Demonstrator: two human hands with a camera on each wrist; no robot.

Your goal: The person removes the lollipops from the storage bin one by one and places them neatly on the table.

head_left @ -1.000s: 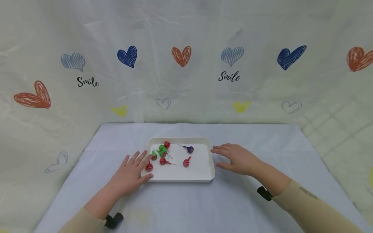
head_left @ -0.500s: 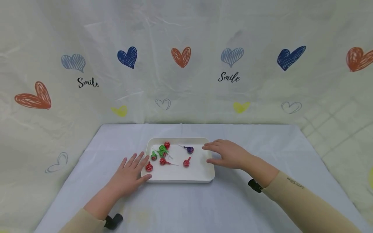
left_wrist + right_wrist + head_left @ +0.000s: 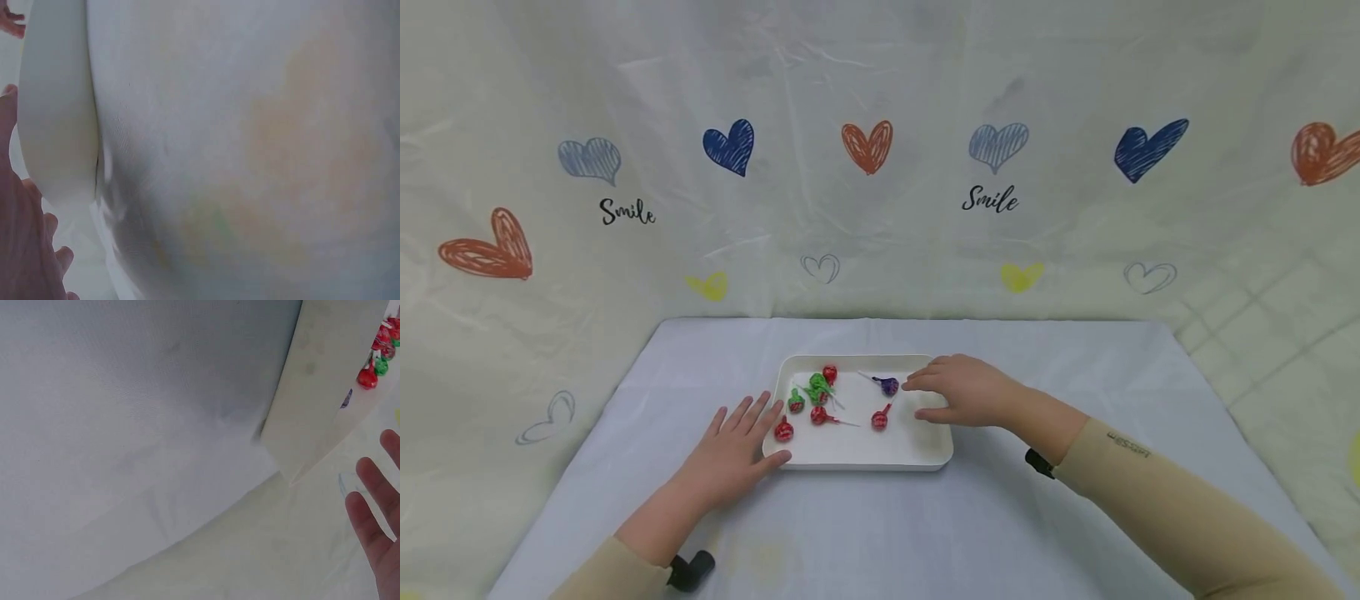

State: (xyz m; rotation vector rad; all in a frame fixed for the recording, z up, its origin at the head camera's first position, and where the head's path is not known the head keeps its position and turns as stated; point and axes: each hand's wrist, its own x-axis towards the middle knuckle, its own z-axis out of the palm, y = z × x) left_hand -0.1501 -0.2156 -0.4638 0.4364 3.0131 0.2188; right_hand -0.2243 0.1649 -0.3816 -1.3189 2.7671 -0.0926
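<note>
In the head view, the purple pop (image 3: pixel 890 386) is lying in the right half of the tray (image 3: pixel 857 448), its stick (image 3: pixel 867 376) pointing toward the far left. The right hand (image 3: pixel 961 390) is hovering over the tray's right side, fingers extended, thumb apart and nothing between them, the fingertips just beside the pop's wrapped end. A red pop (image 3: pixel 880 419) is lying on the near side of it, and more red and green pops (image 3: pixel 817 386) are crowding the left half. The left hand (image 3: pixel 730 458) is spreading at the tray's left edge, fingers straight and grasping nothing.

The purple pop is looking light and hard, probably with a slick wrapper, so the round end may roll under a clumsy touch. A pinch at the twisted neck or across the ball is seeming surest; the thin stick may bend if squeezed.

In the left wrist view, the left hand is lying beside the tray's pale wall; only part of it is showing.

In the right wrist view, the right hand's fingers are standing apart, unclenched, while the wall is hiding most of the purple pop.
</note>
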